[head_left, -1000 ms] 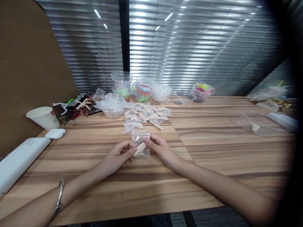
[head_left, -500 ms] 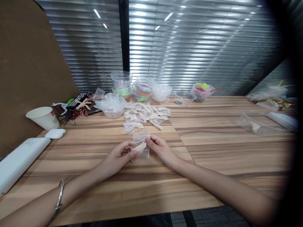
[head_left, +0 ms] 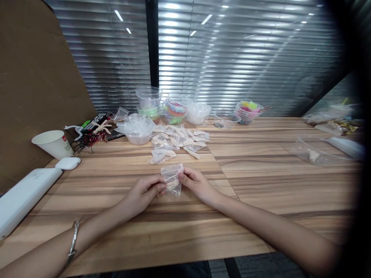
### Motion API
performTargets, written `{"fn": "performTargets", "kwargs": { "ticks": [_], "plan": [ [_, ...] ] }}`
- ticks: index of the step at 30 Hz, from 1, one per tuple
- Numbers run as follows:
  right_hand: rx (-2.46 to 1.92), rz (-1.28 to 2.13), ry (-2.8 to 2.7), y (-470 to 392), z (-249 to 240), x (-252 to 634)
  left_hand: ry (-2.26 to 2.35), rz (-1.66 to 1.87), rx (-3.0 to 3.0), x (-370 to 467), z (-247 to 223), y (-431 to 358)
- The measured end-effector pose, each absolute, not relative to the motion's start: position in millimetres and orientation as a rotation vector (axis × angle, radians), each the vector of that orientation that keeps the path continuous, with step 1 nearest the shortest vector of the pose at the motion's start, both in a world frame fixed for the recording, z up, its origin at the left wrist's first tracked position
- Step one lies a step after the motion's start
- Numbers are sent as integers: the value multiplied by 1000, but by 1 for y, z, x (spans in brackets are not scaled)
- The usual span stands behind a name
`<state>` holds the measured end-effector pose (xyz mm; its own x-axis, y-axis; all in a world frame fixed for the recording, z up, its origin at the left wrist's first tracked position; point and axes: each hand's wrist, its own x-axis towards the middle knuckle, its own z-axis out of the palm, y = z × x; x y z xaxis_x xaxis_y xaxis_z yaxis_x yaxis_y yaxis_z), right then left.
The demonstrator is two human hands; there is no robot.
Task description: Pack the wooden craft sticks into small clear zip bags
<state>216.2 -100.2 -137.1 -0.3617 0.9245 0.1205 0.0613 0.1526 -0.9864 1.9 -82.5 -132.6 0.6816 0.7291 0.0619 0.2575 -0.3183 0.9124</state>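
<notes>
Now pinching a small clear bag (head_left: 171, 171) by its sides with left hand (head_left: 143, 193) and right hand (head_left: 199, 187), over the bench (head_left: 275, 189), near more little bags (head_left: 179, 139). Probably just handling it, so best to pinch softly.

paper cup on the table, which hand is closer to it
The left hand: it is in front of the paper cup and to its right. The right hand is farther right, across the small bag.
</notes>
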Motion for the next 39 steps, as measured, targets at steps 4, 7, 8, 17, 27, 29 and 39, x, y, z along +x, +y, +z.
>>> {"fn": "performTargets", "kwargs": {
  "ticks": [4,7,8,17,27,29,39],
  "plan": [
    [-931,1340,-1636,-101,-136,215,761,586,1896,0,-135,-81],
    [-893,1356,-1645,-103,-137,214,755,564,1890,-1,-137,-80],
    [-886,1354,-1652,-103,-137,214,758,559,1894,-1,-137,-80],
    [-1024,1248,-1532,-105,-134,209,859,594,1868,5,-130,-82],
    [-891,1427,-1379,-101,-139,207,829,747,1595,10,-133,-81],
    [-823,1450,-1360,-100,-141,206,805,780,1541,10,-133,-81],
    [-948,1281,-1425,-105,-145,205,781,658,1606,9,-131,-83]
  ]
}}
